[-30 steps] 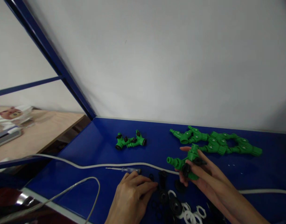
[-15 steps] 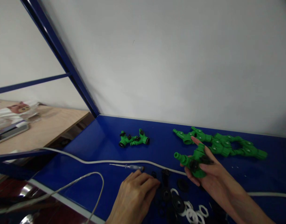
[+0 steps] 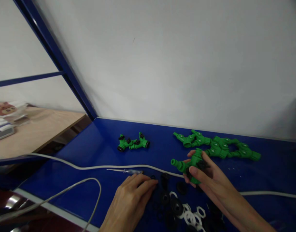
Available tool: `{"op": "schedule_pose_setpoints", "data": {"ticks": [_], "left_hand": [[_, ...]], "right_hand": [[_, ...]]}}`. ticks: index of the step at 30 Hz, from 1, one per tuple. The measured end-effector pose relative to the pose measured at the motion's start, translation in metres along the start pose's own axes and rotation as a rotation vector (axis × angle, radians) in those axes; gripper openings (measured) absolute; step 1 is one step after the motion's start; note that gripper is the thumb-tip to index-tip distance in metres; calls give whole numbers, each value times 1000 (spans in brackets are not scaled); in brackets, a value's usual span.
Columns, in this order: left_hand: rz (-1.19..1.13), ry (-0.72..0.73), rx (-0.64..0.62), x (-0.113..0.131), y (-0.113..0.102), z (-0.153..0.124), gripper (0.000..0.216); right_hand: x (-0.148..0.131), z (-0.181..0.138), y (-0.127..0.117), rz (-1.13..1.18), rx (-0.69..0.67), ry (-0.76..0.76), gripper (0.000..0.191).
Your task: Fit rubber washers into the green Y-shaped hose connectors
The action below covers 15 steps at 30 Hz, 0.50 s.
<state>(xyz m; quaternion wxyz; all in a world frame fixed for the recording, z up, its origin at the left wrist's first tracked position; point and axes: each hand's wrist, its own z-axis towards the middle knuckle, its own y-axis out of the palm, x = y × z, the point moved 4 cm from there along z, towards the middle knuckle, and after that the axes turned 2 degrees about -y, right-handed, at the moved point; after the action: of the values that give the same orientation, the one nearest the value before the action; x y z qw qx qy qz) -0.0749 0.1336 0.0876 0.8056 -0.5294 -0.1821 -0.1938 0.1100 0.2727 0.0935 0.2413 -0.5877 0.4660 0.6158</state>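
My right hand (image 3: 210, 180) holds a green Y-shaped hose splitter (image 3: 186, 166) with black valve knobs, its thumb pressed over one knob. My left hand (image 3: 132, 198) rests on the blue table with its fingers curled and pressed together. Its fingertips are at the edge of a pile of small black parts (image 3: 165, 196), and whatever they may hold is hidden. White ring nuts (image 3: 189, 218) lie among the black pieces, between the two hands. Just beyond my left hand is a screwdriver (image 3: 126, 170) with a clear handle.
Two green splitters with black fittings (image 3: 139, 143) stand at the back left. Several green splitter bodies (image 3: 217, 148) lie clustered at the back right. A white cable (image 3: 90, 167) crosses the blue table (image 3: 90, 141). Another cable (image 3: 99, 190) loops at the left front edge.
The view has shifted slightly to the right. My right thumb has moved across the splitter onto a black knob. My left hand keeps its place by the black parts.
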Motion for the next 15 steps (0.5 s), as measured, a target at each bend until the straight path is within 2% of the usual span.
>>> {"op": "schedule_pose_setpoints", "data": {"ticks": [4,8,11,15], "left_hand": [[-203,-107,-3,-2,-7,6,19],[-407,-315,18,2,-14,22,16],[-674,-435,22,5,-10,48,22],[-923,-423,68,4,-1,95,27]], "right_hand": [[-2,0,2,26,14,1,50],[0,1,5,25,-4,-10,51],[-2,7,7,25,19,-24,54],[-17,18,17,48,46,-68,60]]}}
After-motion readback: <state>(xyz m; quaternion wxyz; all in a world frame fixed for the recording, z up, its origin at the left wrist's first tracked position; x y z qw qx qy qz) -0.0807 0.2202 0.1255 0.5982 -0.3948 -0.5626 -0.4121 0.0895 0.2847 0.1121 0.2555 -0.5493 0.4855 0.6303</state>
